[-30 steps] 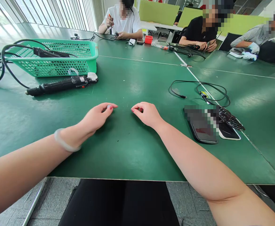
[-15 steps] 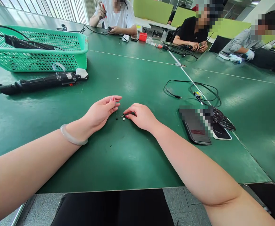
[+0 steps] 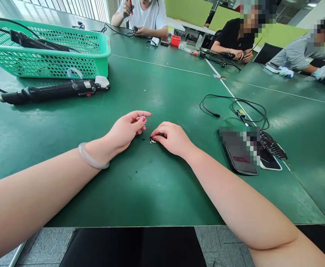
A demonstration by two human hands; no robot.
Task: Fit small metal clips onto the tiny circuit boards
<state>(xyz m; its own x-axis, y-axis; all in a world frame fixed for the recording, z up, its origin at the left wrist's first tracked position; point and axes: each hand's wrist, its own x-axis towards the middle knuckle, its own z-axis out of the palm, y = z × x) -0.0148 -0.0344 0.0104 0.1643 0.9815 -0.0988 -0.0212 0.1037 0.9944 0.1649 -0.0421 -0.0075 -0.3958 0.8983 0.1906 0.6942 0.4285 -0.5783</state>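
Small pale pieces [image 3: 153, 141] lie on the tabletop [image 3: 118, 196] at the fingertips of your right hand [image 3: 171, 137].
Thumb and finger sit close together there, likely steadied by the surface; you can't tell whether they pinch anything. Your left hand [image 3: 125, 129] curls just beside, its grip unclear. The black tool [image 3: 59, 90] and green basket [image 3: 68, 66] sit farther left, seemingly leaving your forearms room.

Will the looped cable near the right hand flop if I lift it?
Probably floppy: the cable lies in loose curves. It looks thin, so it's likely light. If pushed, it might slide instead of rolling, since its loops lie flat.
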